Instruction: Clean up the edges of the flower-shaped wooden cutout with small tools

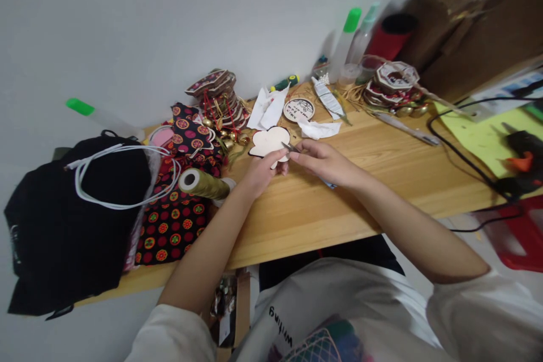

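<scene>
A cream cloud-shaped piece (268, 141) with a dark edge is held over the table by my left hand (268, 168), its fingers closed on the lower right rim. My right hand (319, 159) is closed around what looks like a pair of scissors (291, 147). Their dark metal tips rest against or just over the piece's right side, and a bit of blue handle shows below the palm. Just beyond the hands lie a round disc (299, 110) with black writing, white paper scraps (268, 107) and a flattened tube (328, 98).
Dark patterned cloth (172, 226), a spool of olive thread (203, 185), a white cable (123, 203) and a black bag (76, 232) crowd the left. Stacked ornaments with bells (396, 82), a pen (407, 129) and a glue gun (524, 153) on yellow paper lie to the right.
</scene>
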Demonstrator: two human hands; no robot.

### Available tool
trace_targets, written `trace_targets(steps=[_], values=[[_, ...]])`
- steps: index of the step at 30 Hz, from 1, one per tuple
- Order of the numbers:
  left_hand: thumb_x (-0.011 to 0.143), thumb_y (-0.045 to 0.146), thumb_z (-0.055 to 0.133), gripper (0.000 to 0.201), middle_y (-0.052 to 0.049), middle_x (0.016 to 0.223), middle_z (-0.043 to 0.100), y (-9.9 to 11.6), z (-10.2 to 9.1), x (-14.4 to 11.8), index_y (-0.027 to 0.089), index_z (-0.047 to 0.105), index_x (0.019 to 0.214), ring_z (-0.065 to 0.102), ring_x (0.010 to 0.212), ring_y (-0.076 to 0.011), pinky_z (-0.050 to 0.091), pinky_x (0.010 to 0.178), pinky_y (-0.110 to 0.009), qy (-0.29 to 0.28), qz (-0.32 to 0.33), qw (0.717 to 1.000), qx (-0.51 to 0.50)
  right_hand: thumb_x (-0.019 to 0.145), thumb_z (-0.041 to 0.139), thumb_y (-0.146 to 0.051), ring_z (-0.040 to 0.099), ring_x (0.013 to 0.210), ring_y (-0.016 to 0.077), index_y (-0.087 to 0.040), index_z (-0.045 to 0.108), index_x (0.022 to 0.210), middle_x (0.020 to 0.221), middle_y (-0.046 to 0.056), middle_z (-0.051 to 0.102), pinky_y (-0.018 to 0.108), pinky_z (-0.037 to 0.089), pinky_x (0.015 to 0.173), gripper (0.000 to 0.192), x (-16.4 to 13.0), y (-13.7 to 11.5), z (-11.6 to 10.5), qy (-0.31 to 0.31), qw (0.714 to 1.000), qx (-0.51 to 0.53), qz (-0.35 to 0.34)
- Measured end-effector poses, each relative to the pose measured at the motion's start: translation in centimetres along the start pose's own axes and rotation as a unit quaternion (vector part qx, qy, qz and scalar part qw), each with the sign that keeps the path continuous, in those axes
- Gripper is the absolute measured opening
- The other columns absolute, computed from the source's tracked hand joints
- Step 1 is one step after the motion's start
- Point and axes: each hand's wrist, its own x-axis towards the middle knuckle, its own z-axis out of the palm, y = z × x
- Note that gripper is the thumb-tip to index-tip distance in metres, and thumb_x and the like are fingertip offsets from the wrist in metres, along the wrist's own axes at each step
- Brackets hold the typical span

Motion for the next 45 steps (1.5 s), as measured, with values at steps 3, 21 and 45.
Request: trace_targets(steps=[3,21,45], values=[[0.066,0.028,0.065,0.017,0.004,0.053,0.051,0.07,0.08,0.10,0.015,0.053,0.066,0.047,0.048,-0.0073,0.037,0.046,-0.022,-0.003,0.002,1.000,-0.030,0.081,0.051,-0.047,0.032,0.046,0.0064,-0.016,0.048,0.075,0.050,-0.006,0.039,0.022,0.023,0.045,0.032,-0.02,0.09,0.14,0.025,1.000,-0.013,0.000],[0.069,0.025,0.064,0.016,0.004,0.054,0.052,-0.13,-0.09,0.21,0.015,0.052,0.069,0.048,0.047,-0.0068,0.037,0.047,-0.022,0.000,-0.005,0.998,-0.062,0.080,0.054,-0.048,0.027,0.045,0.0067,-0.017,0.051,0.081,0.048,-0.007,0.036,0.022,0.019,0.045,0.031,-0.12,0.43,0.18,0.065,0.996,-0.063,-0.009],[0.064,0.023,0.065,0.015,0.004,0.053,0.053,-0.01,0.16,0.07,0.015,0.053,0.064,0.047,0.047,-0.0065,0.037,0.046,-0.021,0.024,0.003,0.999,-0.025,0.082,0.051,-0.044,0.036,0.051,0.0083,-0.014,0.053,0.082,0.056,-0.004,0.042,0.023,0.025,0.051,0.030,-0.14,0.59,-0.14,0.024,0.980,-0.194,-0.032]])
